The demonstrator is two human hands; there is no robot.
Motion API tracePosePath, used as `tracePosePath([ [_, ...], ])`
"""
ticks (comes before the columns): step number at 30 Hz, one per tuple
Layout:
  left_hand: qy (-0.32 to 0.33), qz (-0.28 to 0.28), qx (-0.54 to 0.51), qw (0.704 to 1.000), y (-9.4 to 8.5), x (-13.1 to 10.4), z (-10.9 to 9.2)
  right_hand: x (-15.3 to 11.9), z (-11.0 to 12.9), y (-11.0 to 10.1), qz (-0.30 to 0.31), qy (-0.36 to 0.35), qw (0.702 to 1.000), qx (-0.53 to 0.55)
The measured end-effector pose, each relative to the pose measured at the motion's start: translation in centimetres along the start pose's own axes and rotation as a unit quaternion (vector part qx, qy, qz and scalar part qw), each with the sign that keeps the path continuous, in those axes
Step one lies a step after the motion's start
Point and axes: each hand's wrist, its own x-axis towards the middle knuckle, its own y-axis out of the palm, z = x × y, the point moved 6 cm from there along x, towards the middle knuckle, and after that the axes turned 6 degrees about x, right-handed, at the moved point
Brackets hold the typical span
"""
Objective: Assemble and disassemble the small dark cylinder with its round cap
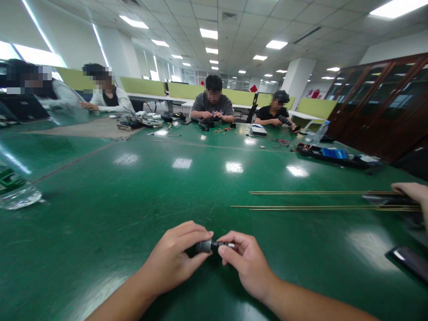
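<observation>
Just above the green tabletop (140, 249), my left hand (175, 249) pinches a short black cylindrical part (203, 246) between thumb and fingers. A narrow dark shaft (216, 244) with a silver end sticks out of the cylinder to the right. Around that shaft my right hand (247, 263) is closed, its thumb and fingertips on either side. The two hands almost meet in front of me. The exact kind of part is too small to make out, and my fingers cover some of it.
Several thin brass-coloured rods (301, 207) lie to the right, near another person's hand (414, 191). A dark phone-like object (409, 263) rests at the right edge. At left lies a clear bottle (20, 196). Across the table, several people sit near electronics and a black tool tray (334, 158).
</observation>
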Motion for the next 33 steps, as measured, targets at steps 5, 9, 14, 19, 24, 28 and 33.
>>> tracePosePath([
  [5, -0.005, 0.003, 0.000, 1.000, -0.1, -0.1, 0.0, 0.0, -0.2, -0.1, -0.003, 0.001, 1.000, -0.003],
  [9, -0.003, -0.002, 0.004, 1.000, -0.1, -0.1, -0.1, 0.0, -0.5, -0.1, -0.007, 0.001, 1.000, 0.002],
  [14, -0.004, 0.001, 0.006, 1.000, -0.1, -0.1, 0.0, 0.2, -0.9, -0.2, -0.017, 0.008, 1.000, 0.009],
  [19, -0.006, 0.001, 0.005, 1.000, -0.2, 0.0, 0.1, 0.2, -1.0, -0.3, -0.018, 0.012, 1.000, 0.014],
  [24, -0.003, -0.001, 0.003, 1.000, -0.2, 0.0, -0.1, 0.1, -1.0, -0.3, -0.018, 0.015, 1.000, 0.015],
  [28, -0.004, -0.001, 0.009, 1.000, -0.3, -0.1, -0.1, 0.1, -0.9, -0.2, -0.015, 0.010, 1.000, 0.012],
  [33, -0.004, -0.001, 0.011, 1.000, -0.4, -0.1, -0.1, 0.1, -0.7, -0.2, -0.017, 0.010, 1.000, 0.014],
])
